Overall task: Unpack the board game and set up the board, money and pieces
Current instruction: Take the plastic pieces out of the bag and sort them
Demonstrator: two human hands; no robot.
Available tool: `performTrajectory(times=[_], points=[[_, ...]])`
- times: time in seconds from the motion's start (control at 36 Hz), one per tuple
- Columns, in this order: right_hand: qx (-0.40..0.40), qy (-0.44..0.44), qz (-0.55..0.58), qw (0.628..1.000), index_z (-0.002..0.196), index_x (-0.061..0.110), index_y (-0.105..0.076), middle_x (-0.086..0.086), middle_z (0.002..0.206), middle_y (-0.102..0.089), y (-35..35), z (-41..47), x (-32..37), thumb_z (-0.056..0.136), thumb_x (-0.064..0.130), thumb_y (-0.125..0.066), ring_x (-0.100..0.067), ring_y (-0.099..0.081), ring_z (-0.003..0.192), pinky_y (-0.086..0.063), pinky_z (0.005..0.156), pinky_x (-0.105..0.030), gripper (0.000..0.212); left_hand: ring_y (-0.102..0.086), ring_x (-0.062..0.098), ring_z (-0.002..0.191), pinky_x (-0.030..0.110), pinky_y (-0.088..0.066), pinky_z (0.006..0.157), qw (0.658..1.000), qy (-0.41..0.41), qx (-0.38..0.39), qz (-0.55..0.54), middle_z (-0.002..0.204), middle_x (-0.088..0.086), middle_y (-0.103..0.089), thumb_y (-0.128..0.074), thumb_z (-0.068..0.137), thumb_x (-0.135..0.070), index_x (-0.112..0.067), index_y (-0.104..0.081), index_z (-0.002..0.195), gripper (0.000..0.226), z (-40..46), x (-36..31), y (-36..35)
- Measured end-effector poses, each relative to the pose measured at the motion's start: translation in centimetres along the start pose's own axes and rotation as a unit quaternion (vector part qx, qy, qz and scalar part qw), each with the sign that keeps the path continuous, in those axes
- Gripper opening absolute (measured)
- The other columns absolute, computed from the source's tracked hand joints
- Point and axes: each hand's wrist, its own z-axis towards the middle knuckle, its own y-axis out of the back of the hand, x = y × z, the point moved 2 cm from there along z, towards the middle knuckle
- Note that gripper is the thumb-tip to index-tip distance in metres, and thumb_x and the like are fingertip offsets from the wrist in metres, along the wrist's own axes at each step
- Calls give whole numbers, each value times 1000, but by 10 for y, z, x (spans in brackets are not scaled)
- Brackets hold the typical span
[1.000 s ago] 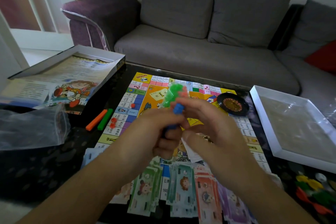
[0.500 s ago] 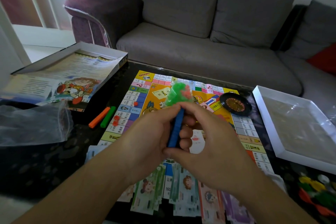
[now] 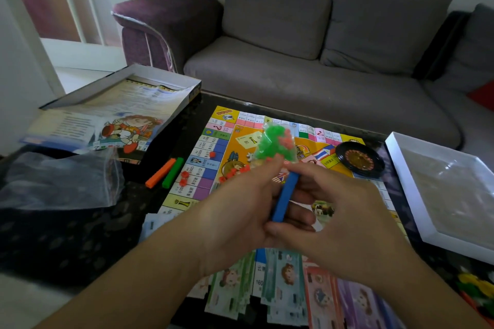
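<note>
Both hands meet above the board (image 3: 213, 147): left hand (image 3: 235, 211) and right hand (image 3: 344, 219) grip clamped on blue stick (image 3: 284, 199).

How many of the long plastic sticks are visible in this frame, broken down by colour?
Blue stick, held between both hands: 1
Orange stick, lying on the table: 1
Green stick, lying beside the orange one: 1
Total: 3
</note>
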Motion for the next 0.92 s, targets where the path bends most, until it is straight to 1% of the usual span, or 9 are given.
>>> performTrajectory(times=[0.03,0.11,0.17,0.25,0.33,0.47,0.64,0.75,0.92], points=[[-5,0,3,1000,144,36,-59,28,120,-69,0,0,1,67,70,-80,9,-65,110,-55,95,-16,87,-56,17,93,40,-53,94,1000,-15,-16,15,99,-8,-62,-36,102,-66,-9,-66,134,71,-1,0,2],[-12,-12,30,999,136,38,-64,30,109,-71,-3,1,4,64,67,-81,12,-67,103,-53,91,-9,79,-67,17,76,33,-58,73,998,46,-9,-30,92,7,-70,-32,103,-67,-7,-69,126,74,-13,-8,2],[-8,-24,46,999,135,39,-65,30,108,-72,-7,2,5,64,66,-83,11,-68,101,-51,90,-6,78,-73,22,79,38,-60,75,997,61,-26,25,97,11,-77,-38,101,-68,-6,-69,124,73,-18,-15,10],[6,-54,33,998,139,46,-56,34,116,-65,-15,7,1,64,72,-82,11,-64,106,-52,89,-10,83,-78,26,85,41,-64,80,980,59,-144,125,94,8,-81,-49,102,-59,-10,-71,114,55,-20,-28,41],[42,-86,28,995,141,52,-48,36,123,-57,-30,20,-1,68,68,-84,13,-56,109,-49,90,-16,83,-71,23,76,38,-59,77,948,36,-272,161,92,8,-77,-54,106,-38,-10,-71,106,32,-20,-44,82],[91,-111,58,988,140,43,-48,31,123,-53,-65,55,8,75,55,-88,12,-50,111,-44,88,-14,77,-62,20,70,33,-50,66,910,35,-374,177,87,8,-74,-59,103,-22,-8,-70,98,18,-26,-56,135],[167,-89,23,982,145,30,-48,13,131,-42,-115,112,21,76,57,-87,-7,-45,122,-48,101,-30,83,-63,20,66,35,-51,67,891,24,-397,218,78,7,-73,-63,99,-20,-9,-73,93,16,-19,-57,157],[196,-45,-63,978,151,27,-46,4,132,-41,-145,139,24,80,65,-80,-18,-35,128,-39,103,-35,87,-64,24,73,48,-59,80,871,2,-381,308,94,20,-76,-63,96,-20,1,-75,98,24,-14,-56,162],[237,-33,-120,964,155,24,-43,1,135,-43,-158,143,19,82,66,-77,-21,-31,128,-33,104,-38,90,-60,20,64,30,-48,61,848,6,-349,398,87,20,-74,-60,100,-29,2,-75,100,34,-7,-50,164]])
